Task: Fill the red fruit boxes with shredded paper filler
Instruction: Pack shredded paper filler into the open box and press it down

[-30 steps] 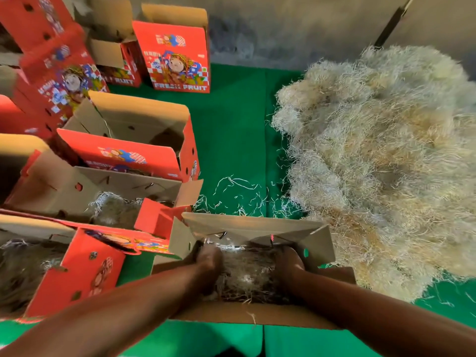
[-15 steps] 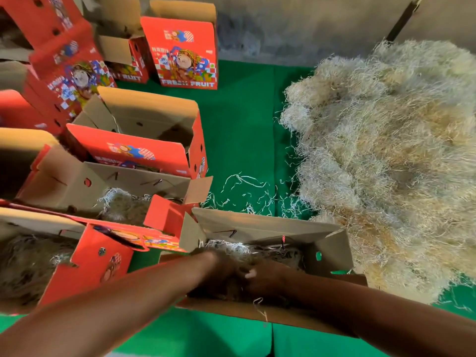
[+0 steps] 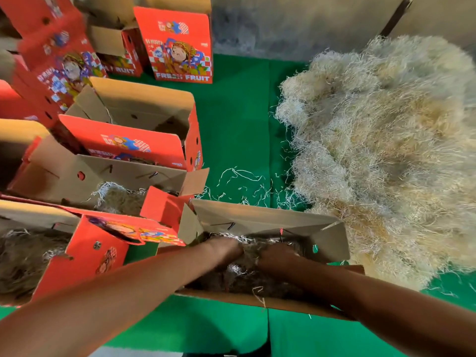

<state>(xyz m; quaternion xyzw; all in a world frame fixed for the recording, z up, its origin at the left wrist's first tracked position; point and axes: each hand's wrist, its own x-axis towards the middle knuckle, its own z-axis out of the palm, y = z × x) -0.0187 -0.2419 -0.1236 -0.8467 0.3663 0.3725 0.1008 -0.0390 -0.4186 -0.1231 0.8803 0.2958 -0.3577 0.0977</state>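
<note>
Both hands are sunk in the open brown-walled cardboard fruit box (image 3: pixel 270 222) nearest the person, the left hand (image 3: pixel 226 251) and right hand (image 3: pixel 277 255) side by side on the tangled shredded paper filler (image 3: pixel 242 273) inside it. Their fingers are buried in the strands, so I cannot tell how far they are curled. Right of this box rises a large pale heap of shredded paper (image 3: pixel 386 155). Left of it stand open red printed fruit boxes (image 3: pixel 123 145), some already holding filler. Loose white strands (image 3: pixel 242 186) lie just beyond it on the green surface (image 3: pixel 239 119).
</note>
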